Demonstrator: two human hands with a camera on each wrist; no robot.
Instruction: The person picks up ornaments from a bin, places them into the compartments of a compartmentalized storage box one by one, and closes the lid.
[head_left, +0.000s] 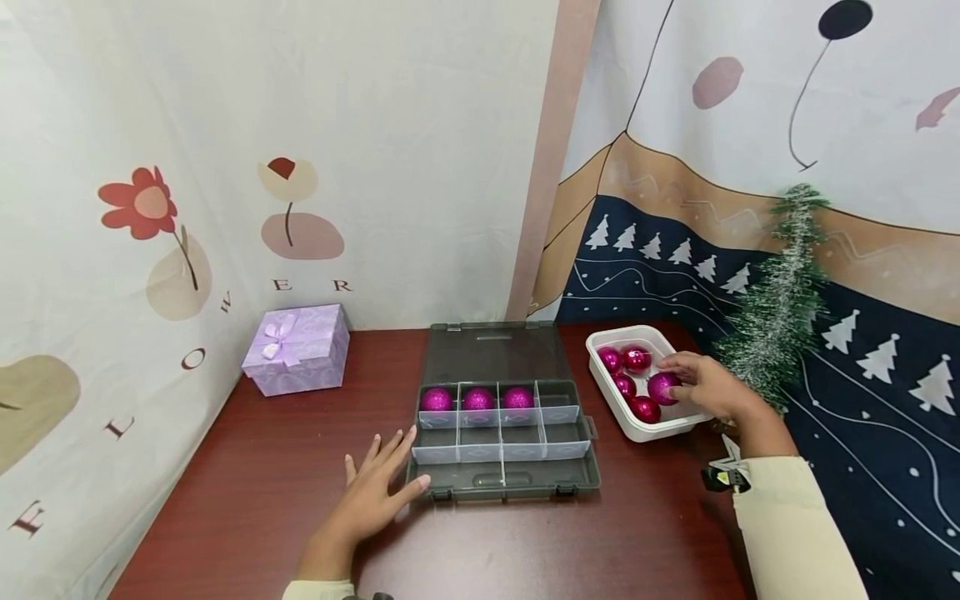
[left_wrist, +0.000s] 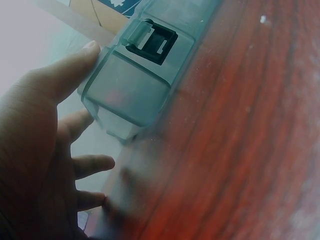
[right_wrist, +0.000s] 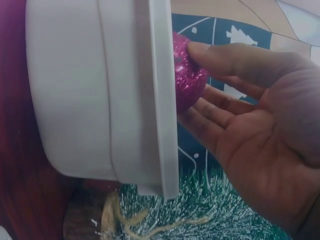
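A grey see-through compartment box (head_left: pixel 465 475) lies with its lid folded back on the table. Three magenta glitter balls (head_left: pixel 477 400) occupy back-row compartments, from the left; the back-right one holds none. My left hand (head_left: pixel 372 492) is at the box's front left corner, fingers spread and straight, thumb along the edge beside a black latch (left_wrist: pixel 159 42). At the white tub (head_left: pixel 637 432), my right hand (head_left: pixel 708 385) pinches a magenta glitter ball (right_wrist: pixel 187 75) between thumb and fingers, at rim height. Several shiny red-pink balls (head_left: pixel 645 408) sit in the tub.
A lilac gift box with a bow (head_left: pixel 300 350) stands at the back left. Behind the tub, to the right, rises a small frosted Christmas tree (head_left: pixel 783 308) on a wooden base (right_wrist: pixel 85 215). Printed cloth (head_left: pixel 420 167) hangs along the table's back and sides.
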